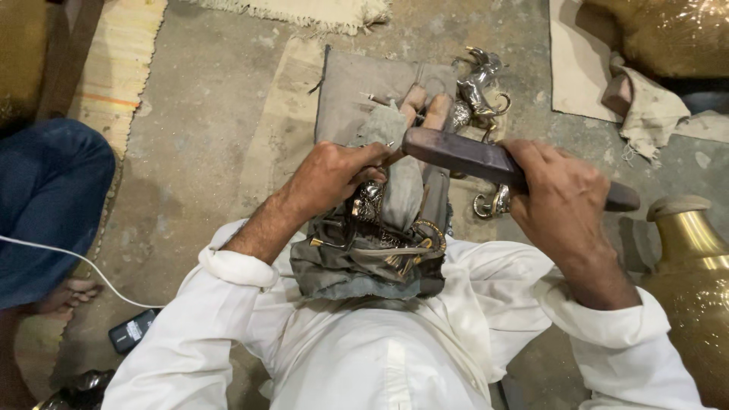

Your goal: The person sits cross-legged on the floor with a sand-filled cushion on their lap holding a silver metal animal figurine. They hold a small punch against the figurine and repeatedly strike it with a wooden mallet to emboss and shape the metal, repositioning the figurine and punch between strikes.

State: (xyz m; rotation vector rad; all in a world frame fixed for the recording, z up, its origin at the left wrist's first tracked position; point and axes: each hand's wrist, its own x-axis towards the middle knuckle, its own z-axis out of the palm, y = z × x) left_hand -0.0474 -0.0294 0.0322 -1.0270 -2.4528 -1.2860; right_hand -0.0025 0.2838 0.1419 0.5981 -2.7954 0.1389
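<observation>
My right hand [566, 201] grips a dark wooden mallet [463, 156], its head lying across toward the centre. My left hand [334, 175] pinches a thin metal chisel [387, 148] whose tip points at a small ornate silver-and-brass piece [372, 199]. That piece rests on grey cloth [349, 262] bunched over my lap, between my feet [427, 110]. The mallet head sits just above and right of the chisel's end.
Metal animal figurines [480, 83] lie on a grey pad [357, 83] ahead. A brass vase [691, 266] stands at right, another brass vessel [668, 30] at top right. At left sits another person in blue trousers [45, 205], with a white cable and a phone [133, 328].
</observation>
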